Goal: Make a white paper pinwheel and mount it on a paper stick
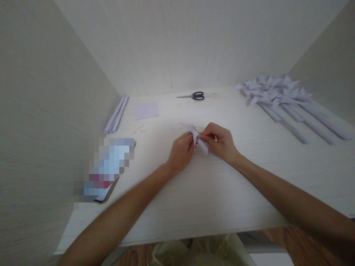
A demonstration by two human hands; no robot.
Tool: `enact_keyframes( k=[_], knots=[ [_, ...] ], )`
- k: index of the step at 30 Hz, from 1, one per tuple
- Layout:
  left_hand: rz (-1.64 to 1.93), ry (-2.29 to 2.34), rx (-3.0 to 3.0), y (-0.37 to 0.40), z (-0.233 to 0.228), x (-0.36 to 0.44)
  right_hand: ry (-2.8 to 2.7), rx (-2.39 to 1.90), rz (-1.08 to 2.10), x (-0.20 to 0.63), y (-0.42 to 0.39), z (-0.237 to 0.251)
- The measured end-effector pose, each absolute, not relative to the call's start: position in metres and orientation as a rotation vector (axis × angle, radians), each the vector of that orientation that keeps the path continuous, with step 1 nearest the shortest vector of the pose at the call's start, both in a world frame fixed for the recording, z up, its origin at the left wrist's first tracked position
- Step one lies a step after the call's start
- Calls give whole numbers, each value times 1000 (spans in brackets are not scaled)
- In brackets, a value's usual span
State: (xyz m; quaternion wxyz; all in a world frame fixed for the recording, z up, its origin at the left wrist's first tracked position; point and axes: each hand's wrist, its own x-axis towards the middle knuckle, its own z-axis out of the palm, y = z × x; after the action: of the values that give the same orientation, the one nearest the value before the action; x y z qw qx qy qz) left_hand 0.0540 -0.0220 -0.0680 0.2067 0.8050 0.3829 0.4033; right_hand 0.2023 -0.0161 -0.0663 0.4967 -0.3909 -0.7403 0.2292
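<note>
Over the middle of the white table, my left hand (181,153) is closed on a pale lilac paper pinwheel (201,146) with curled, pointed blades. From the other side my right hand (220,142) pinches at the pinwheel's centre, thumb and forefinger together. Whatever small part sits between those fingertips is too hidden to make out. Beyond my hands lies a square sheet of the same paper (146,110). Small pale scraps or sticks (139,129) lie left of my hands.
Finished-looking paper pinwheels on rolled sticks (274,90) are heaped at the right. Black-handled scissors (198,96) lie near the back wall. Rolled paper tubes (116,115) rest by the left wall, with a blurred phone (111,166) in front. Walls enclose the table's back and sides.
</note>
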Motion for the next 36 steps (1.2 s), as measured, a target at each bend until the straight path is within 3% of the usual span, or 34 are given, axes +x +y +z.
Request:
enact_keyframes(
  k=[7, 14, 17, 36],
  knots=[
    [1106, 1070, 1641, -19, -64, 57, -1537, -905, 817, 205, -8, -70],
    [1087, 747, 1244, -14, -73, 57, -885, -770, 1745, 212, -5, -61],
    [1022, 688, 1165, -13, -76, 57, -822, -688, 1954, 212, -9, -58],
    [901, 715, 1254, -15, -76, 59, -930, -472, 2027, 212, -11, -65]
  ],
)
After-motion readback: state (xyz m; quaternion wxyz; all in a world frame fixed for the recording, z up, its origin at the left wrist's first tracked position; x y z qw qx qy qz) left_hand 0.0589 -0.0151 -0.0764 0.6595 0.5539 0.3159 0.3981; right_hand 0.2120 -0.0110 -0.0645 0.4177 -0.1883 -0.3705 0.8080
